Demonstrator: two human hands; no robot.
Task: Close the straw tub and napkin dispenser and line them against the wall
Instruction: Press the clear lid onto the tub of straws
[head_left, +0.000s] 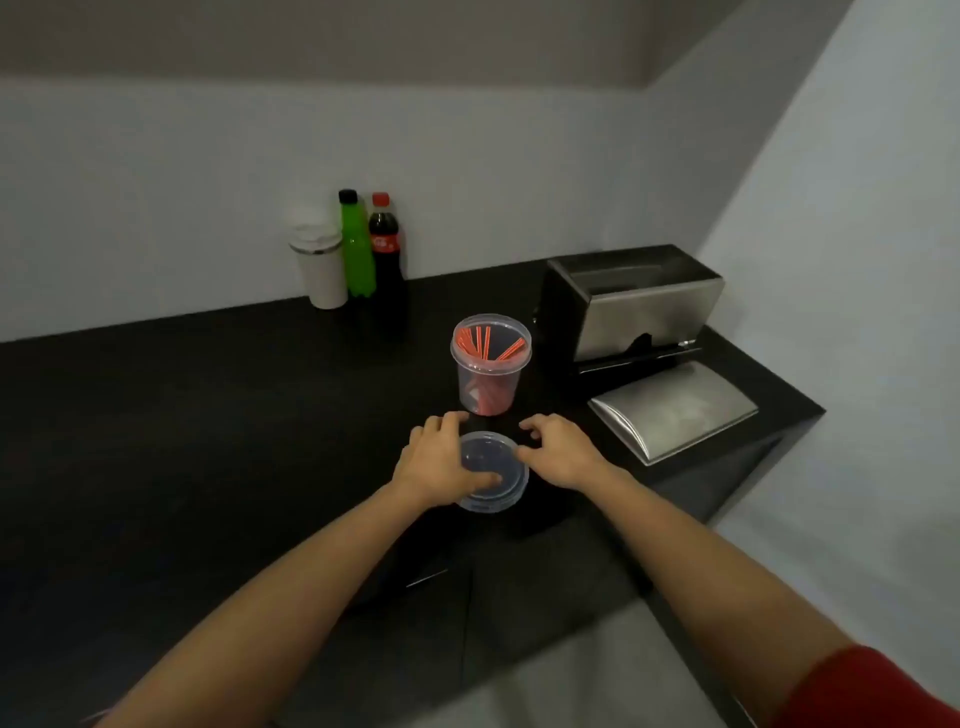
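A clear plastic straw tub (490, 371) stands open on the black counter, holding several red straws. Its clear round lid (501, 465) lies flat on the counter just in front of it. My left hand (441, 460) rests on the lid's left side, thumb across its top. My right hand (558, 449) hovers at the lid's right edge with fingers spread, fingertips touching or nearly touching the rim. To the right stands the steel napkin dispenser (641, 306), open, with its curved steel cover (672, 408) folded down flat in front of it.
Against the back wall stand a white tumbler (322, 260), a green bottle (356, 244) and a cola bottle (387, 249). The black counter (182, 405) ends at a right edge past the dispenser. A side wall rises at the right.
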